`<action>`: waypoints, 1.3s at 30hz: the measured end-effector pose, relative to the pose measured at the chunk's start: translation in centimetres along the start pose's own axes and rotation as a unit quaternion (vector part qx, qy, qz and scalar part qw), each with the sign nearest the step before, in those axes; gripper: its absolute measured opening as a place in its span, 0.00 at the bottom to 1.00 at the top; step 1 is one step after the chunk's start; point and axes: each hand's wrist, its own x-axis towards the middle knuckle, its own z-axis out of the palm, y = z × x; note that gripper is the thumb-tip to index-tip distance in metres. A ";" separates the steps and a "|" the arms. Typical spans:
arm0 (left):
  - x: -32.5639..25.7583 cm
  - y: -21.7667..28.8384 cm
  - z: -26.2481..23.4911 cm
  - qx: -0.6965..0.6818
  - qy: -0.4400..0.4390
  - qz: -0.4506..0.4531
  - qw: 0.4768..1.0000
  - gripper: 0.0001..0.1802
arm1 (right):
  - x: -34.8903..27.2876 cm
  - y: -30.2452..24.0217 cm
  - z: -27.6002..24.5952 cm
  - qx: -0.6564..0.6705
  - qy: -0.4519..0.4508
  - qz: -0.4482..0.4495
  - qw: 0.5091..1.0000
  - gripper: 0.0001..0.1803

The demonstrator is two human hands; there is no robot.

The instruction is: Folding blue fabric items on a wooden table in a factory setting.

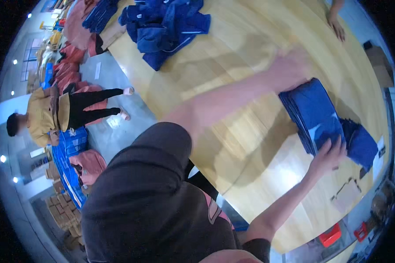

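A stack of folded navy-blue garments lies on the pale wooden table. My right hand rests at the stack's near end, its fingers spread flat over the cloth. Close to the stack's far end is my left hand, smeared by motion. Its fingers cannot be made out, nor whether it touches the cloth. Beside the stack, on the right, sits another bundle of navy cloth, partly overlapped by the stack.
A loose heap of navy garments lies at the table's far left. Another person's hand rests at the far right edge. A clipboard lies near the right edge. Someone in a yellow top stands left, by pink bundles.
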 end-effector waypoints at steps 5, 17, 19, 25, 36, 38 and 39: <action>-13.7 -22.0 -5.6 0.278 -0.049 -0.302 0.911 0.31 | -7.1 -7.7 -4.2 0.138 0.088 0.036 0.986 0.14; -22.7 -31.6 -12.8 0.189 0.105 -0.439 0.872 0.09 | -14.9 -21.0 1.0 0.413 -0.318 0.009 0.853 0.08; -21.3 -25.0 -15.4 -0.074 0.126 -0.332 0.932 0.06 | -14.8 -21.5 0.4 0.407 -0.329 0.058 0.850 0.08; -26.1 -8.2 -18.5 -0.448 -0.228 -0.366 0.783 0.10 | -15.0 -22.2 2.9 0.388 -0.330 0.161 0.845 0.11; -18.7 -6.3 -11.2 -0.276 -0.219 -0.137 0.926 0.25 | -18.4 -22.6 4.2 0.350 -0.280 0.288 0.847 0.19; -17.9 -5.4 -8.1 -0.257 -0.286 -0.105 0.917 0.24 | -18.8 -23.4 4.5 0.281 -0.276 0.248 0.885 0.21; -17.9 -5.2 -7.0 -0.230 -0.348 -0.078 0.905 0.22 | -18.9 -23.4 4.5 0.248 -0.274 0.225 0.902 0.21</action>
